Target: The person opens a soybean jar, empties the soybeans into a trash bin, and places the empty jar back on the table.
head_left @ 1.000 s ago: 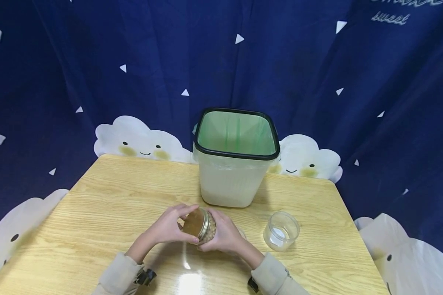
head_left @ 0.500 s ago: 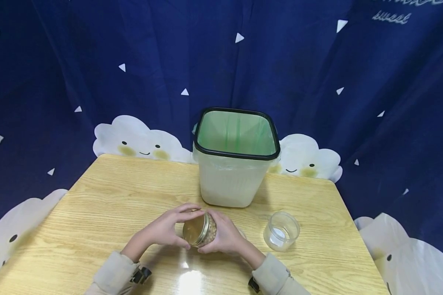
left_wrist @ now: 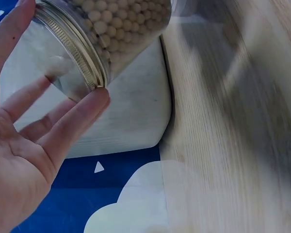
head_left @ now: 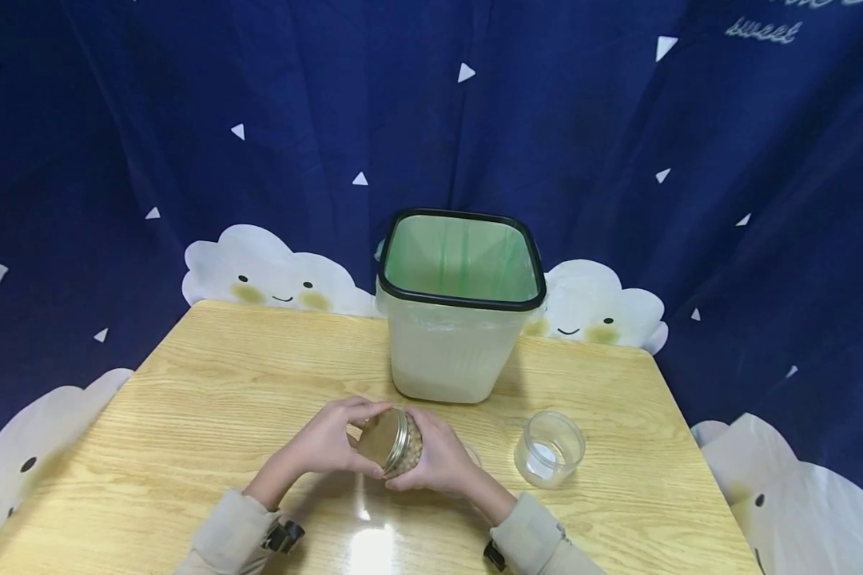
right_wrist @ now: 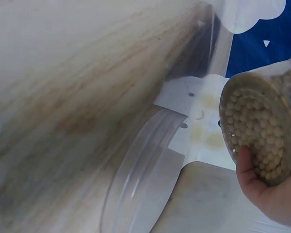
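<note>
At lower center, a person's left hand (head_left: pixel 329 444) grips the gold-rimmed lid (head_left: pixel 379 438) of a tilted jar of beans (head_left: pixel 411 450). The right hand (head_left: pixel 437 454), opposite, grips the clear body (left_wrist: pixel 128 30).

I see the left hand (head_left: pixel 329 441) holding the gold-rimmed lid (head_left: pixel 381 438) of a tilted jar (head_left: pixel 409 459) of pale balls (head_left: pixel 414 444), the right hand (head_left: pixel 439 455) gripping its body. An open clear tub (head_left: pixel 549 461) stands to their right on the wooden table (head_left: pixel 259 367); beyond them I have a black-rimmed white bin (head_left: pixel 449 351) before a navy curtain (head_left: pixel 561 120).
</note>
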A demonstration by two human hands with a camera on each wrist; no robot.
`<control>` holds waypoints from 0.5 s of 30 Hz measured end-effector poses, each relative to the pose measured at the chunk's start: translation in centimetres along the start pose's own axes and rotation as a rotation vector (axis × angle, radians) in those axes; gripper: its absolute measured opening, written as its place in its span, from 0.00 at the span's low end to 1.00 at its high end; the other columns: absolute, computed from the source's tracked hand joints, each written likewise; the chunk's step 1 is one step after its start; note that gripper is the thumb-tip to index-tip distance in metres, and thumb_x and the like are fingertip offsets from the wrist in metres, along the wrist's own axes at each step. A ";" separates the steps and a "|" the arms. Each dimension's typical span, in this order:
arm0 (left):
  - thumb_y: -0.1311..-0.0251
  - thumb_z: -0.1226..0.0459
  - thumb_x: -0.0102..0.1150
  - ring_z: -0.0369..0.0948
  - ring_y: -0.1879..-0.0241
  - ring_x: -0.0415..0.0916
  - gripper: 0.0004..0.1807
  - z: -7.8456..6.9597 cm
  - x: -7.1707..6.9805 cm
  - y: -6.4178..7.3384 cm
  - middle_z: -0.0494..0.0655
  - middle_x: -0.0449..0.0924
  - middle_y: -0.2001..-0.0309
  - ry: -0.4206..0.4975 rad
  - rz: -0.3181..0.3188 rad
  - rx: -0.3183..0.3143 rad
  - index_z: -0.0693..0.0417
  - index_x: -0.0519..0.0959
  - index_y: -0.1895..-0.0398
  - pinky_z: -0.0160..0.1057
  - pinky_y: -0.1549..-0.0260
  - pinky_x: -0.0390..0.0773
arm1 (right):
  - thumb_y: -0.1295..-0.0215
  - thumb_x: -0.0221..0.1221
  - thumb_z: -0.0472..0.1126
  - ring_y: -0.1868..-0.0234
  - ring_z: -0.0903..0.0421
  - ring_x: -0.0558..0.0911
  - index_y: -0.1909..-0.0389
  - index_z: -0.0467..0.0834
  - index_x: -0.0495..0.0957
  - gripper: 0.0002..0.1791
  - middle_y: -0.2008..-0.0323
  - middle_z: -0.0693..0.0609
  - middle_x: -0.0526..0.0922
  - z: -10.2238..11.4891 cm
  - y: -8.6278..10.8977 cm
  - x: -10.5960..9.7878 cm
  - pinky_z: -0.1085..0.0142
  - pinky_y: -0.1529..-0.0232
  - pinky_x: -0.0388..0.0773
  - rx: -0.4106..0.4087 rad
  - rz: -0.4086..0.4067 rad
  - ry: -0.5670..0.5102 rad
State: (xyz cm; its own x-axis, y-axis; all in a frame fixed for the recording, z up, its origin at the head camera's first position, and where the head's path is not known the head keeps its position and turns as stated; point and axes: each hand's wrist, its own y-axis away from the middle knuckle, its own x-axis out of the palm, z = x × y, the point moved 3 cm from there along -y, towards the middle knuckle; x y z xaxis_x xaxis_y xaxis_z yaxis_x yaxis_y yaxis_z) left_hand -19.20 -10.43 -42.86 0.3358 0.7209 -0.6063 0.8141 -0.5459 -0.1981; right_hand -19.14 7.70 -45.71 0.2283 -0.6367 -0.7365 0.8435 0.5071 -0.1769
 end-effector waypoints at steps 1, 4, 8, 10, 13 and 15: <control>0.72 0.52 0.76 0.47 0.59 0.76 0.48 0.0 0.0 0.0 0.52 0.75 0.53 -0.022 -0.009 -0.001 0.57 0.70 0.41 0.32 0.69 0.78 | 0.74 0.75 0.55 0.53 0.54 0.75 0.40 0.42 0.62 0.55 0.51 0.50 0.74 0.0 0.0 0.1 0.58 0.54 0.74 -0.002 -0.005 0.002; 0.71 0.48 0.75 0.45 0.64 0.78 0.47 -0.2 0.0 -0.1 0.52 0.77 0.54 -0.074 -0.023 -0.010 0.58 0.71 0.42 0.35 0.69 0.78 | 0.75 0.75 0.55 0.54 0.54 0.75 0.40 0.42 0.63 0.55 0.51 0.50 0.74 -0.1 0.0 0.2 0.60 0.55 0.75 -0.008 -0.024 0.007; 0.69 0.46 0.73 0.40 0.71 0.78 0.47 -0.2 0.1 -0.3 0.53 0.77 0.52 -0.046 -0.035 -0.066 0.60 0.71 0.42 0.35 0.71 0.78 | 0.75 0.75 0.53 0.56 0.55 0.76 0.41 0.42 0.64 0.53 0.53 0.51 0.75 0.0 0.0 0.1 0.61 0.56 0.75 -0.011 -0.048 0.010; 0.68 0.46 0.73 0.38 0.74 0.78 0.46 -0.2 0.2 -0.3 0.54 0.77 0.52 -0.020 -0.041 -0.085 0.62 0.71 0.43 0.33 0.74 0.78 | 0.75 0.75 0.53 0.56 0.55 0.76 0.42 0.43 0.64 0.52 0.53 0.52 0.75 0.0 0.0 0.1 0.62 0.56 0.75 -0.009 -0.055 0.012; 0.66 0.48 0.73 0.35 0.77 0.77 0.45 -0.2 0.3 -0.5 0.55 0.78 0.54 -0.014 -0.039 -0.081 0.65 0.71 0.44 0.30 0.76 0.77 | 0.75 0.75 0.54 0.56 0.56 0.76 0.43 0.43 0.65 0.51 0.54 0.53 0.75 0.0 0.0 0.1 0.62 0.57 0.75 -0.006 -0.060 0.015; 0.65 0.48 0.72 0.36 0.77 0.78 0.44 -0.3 0.3 -0.5 0.57 0.78 0.54 -0.028 -0.032 -0.062 0.66 0.71 0.44 0.30 0.76 0.77 | 0.75 0.74 0.55 0.57 0.56 0.76 0.43 0.44 0.65 0.51 0.54 0.53 0.75 -0.1 0.0 0.1 0.63 0.57 0.75 -0.005 -0.062 0.014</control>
State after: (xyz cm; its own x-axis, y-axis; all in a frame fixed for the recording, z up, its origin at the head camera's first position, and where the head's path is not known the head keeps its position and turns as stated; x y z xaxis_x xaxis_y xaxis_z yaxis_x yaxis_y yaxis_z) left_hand -19.39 -9.85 -42.72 0.2967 0.7249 -0.6217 0.8523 -0.4946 -0.1700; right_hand -19.16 7.69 -45.86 0.1690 -0.6588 -0.7331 0.8533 0.4700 -0.2257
